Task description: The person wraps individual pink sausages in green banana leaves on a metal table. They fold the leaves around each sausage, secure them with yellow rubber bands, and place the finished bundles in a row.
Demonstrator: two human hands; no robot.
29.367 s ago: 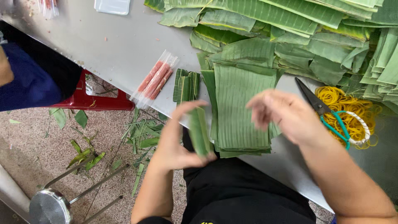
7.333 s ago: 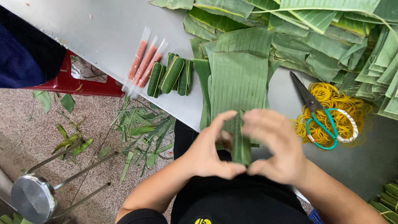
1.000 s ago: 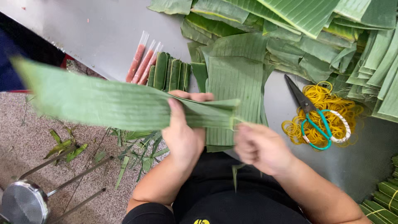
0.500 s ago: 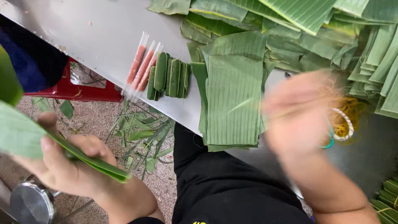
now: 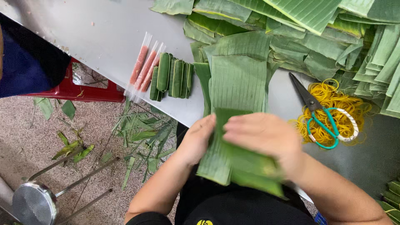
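At the desk edge, both hands, left and right, press a banana-leaf strip flat; rolling it tight seems next.

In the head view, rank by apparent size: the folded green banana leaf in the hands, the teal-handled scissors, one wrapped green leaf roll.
1. Folded green banana leaf, though nearest the camera.
2. Teal-handled scissors.
3. Wrapped green leaf roll.

long ribbed matt green banana leaf strip | smooth dull grey metal table | glossy clear plastic sleeves of pink sausage | steel scissors with teal plastic handles | yellow rubber bands
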